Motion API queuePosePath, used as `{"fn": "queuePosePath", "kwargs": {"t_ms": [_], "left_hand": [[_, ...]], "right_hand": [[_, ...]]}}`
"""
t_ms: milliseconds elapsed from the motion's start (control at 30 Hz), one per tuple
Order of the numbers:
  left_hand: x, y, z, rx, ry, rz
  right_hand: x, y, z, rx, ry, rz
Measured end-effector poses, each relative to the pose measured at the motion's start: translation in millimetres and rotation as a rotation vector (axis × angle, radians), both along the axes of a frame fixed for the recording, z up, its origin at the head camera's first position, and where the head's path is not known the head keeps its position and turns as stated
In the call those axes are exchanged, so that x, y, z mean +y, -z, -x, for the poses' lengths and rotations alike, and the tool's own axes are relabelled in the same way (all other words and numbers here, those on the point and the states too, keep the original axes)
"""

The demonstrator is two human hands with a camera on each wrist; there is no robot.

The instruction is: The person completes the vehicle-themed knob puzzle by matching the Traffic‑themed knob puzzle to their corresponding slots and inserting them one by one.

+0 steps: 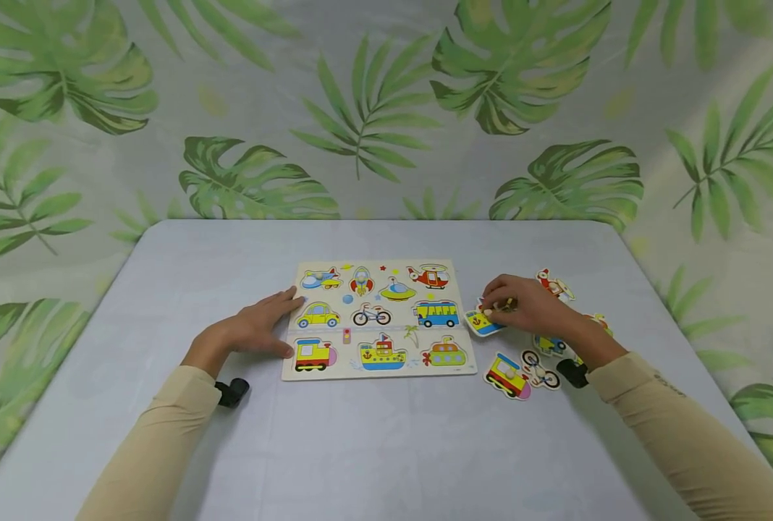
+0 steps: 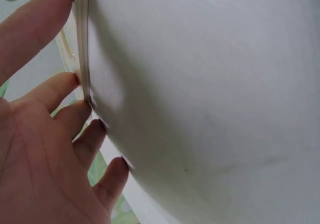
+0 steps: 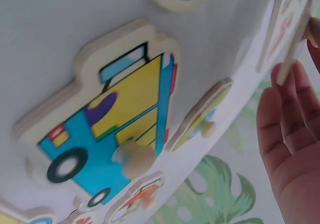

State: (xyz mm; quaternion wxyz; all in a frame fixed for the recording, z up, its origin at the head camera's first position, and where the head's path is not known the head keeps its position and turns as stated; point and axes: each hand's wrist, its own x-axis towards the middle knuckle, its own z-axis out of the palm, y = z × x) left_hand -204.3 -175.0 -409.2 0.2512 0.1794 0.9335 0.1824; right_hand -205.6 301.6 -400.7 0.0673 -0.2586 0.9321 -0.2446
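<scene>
A wooden peg puzzle board (image 1: 380,387) printed with vehicles lies flat on the table; its middle shows a bicycle picture (image 1: 371,315). My left hand (image 1: 250,329) is spread at the board's left side, thumb and fingertips against the edge; in the left wrist view the left hand (image 2: 45,144) has its fingers straight. Just off the board's right side, my right hand (image 1: 523,307) pinches a ship puzzle piece (image 1: 480,325), yellow and blue, from above. The right wrist view shows that piece (image 3: 296,44) nearly edge-on in the right hand (image 3: 295,149).
Loose pieces lie right of the board: a train (image 1: 507,376), a bicycle (image 1: 540,370), a helicopter (image 1: 554,285) and several others partly under the right forearm. A truck piece (image 3: 135,119) with a round knob fills the right wrist view. Leaf-print cloth (image 1: 360,108) hangs behind.
</scene>
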Motion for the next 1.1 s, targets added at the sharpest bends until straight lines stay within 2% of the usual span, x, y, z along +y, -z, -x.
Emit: {"fn": "queuePosePath", "kwargs": {"t_ms": [200, 367, 600, 867, 1100], "left_hand": [[-1.5, 0.8, -1.3, 0.002, -0.003, -0.023], [-3.0, 2.8, -0.5, 0.015, 0.006, -0.014], [-3.5, 4.0, 0.9, 0.014, -0.006, -0.007], [-2.6, 3.9, 0.9, 0.006, 0.006, -0.011], [-4.1, 3.6, 1.1, 0.004, -0.015, 0.002]], "right_hand": [[-11.0, -0.3, 0.8, 0.068, 0.023, 0.012], [-22.6, -3.8, 3.1, 0.125, -0.003, 0.064], [-57.7, -8.8, 5.8, 0.098, -0.043, 0.102], [-102.7, -7.6, -14.0, 0.050, -0.064, 0.109], [-135.9, -2.4, -31.8, 0.051, -0.068, 0.078]]}}
